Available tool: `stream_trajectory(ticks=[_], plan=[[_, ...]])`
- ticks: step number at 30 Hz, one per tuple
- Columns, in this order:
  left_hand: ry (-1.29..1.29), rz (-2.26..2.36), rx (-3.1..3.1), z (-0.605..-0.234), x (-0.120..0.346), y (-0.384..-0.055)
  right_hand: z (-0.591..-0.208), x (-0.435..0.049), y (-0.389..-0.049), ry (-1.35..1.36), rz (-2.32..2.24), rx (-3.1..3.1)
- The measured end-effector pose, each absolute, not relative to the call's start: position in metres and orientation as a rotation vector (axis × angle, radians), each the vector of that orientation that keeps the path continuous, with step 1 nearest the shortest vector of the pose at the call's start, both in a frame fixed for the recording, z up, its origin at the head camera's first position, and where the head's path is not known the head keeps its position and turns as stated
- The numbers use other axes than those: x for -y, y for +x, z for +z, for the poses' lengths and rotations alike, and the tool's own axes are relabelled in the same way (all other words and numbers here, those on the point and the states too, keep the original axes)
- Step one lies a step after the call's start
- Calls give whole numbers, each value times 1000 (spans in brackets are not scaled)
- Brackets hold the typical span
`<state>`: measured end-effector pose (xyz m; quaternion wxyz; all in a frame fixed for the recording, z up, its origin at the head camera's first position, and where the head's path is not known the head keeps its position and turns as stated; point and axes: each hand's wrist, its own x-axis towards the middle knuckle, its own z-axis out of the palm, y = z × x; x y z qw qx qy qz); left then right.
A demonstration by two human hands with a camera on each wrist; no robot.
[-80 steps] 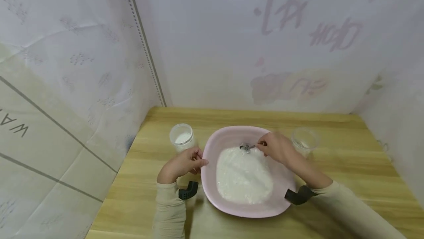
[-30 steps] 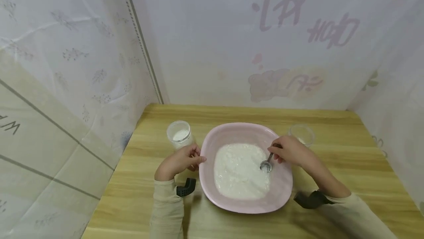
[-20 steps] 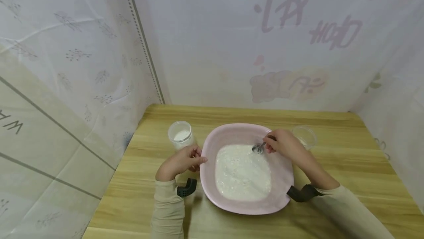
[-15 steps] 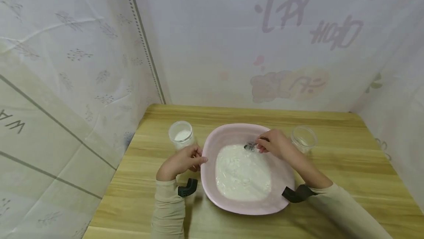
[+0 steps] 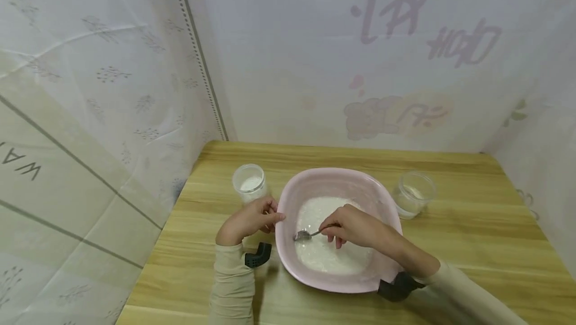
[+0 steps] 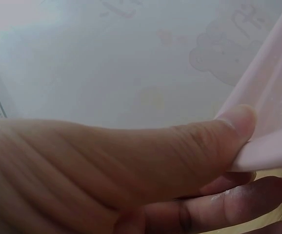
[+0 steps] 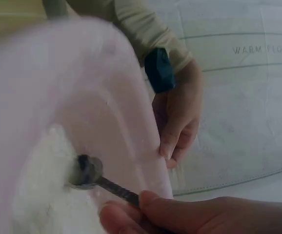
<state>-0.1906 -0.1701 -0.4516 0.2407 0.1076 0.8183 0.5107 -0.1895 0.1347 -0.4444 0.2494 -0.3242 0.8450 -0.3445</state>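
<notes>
A pink basin [image 5: 297,270] stands on the table, holding a white wet mixture [image 5: 330,260] that looks like batter. My left hand [image 5: 252,219] grips the basin's left rim, thumb on the inside and fingers below the edge, as the left wrist view shows. My right hand [image 5: 355,227] pinches the dark handle of a metal spoon [image 5: 303,235]. The spoon's bowl is at the left side of the mixture, near the basin wall; in the right wrist view the spoon [image 7: 90,173] has some white stuff about it. Part of the mixture is hidden under my right hand.
Behind my left hand stands a clear jar [image 5: 249,185] with white powder in it. Right of the basin is another clear jar [image 5: 414,195] with a little pale residue. The wooden table [image 5: 180,265] meets fabric-covered walls at the back and sides.
My right hand has swept the spoon from the basin's right side past its far side, then left and nearer. The left hand keeps its grip on the rim.
</notes>
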Motion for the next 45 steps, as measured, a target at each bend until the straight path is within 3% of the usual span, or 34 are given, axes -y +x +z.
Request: stream_trajectory(ticks=[9, 17, 33, 45], plan=[[286, 1398, -2228, -451, 171, -190, -431, -154, -159, -866, -828, -2298], [293, 1387, -2234, -448, 172, -195, -411, -188, -157, -843, -773, -2482], [267, 1393, -2215, -450, 171, -193, -416, -218, -190, -404, -613, -2804], [280, 1387, -2218, -448, 170, -194, -429, -196, -222, -485, -650, -2841]])
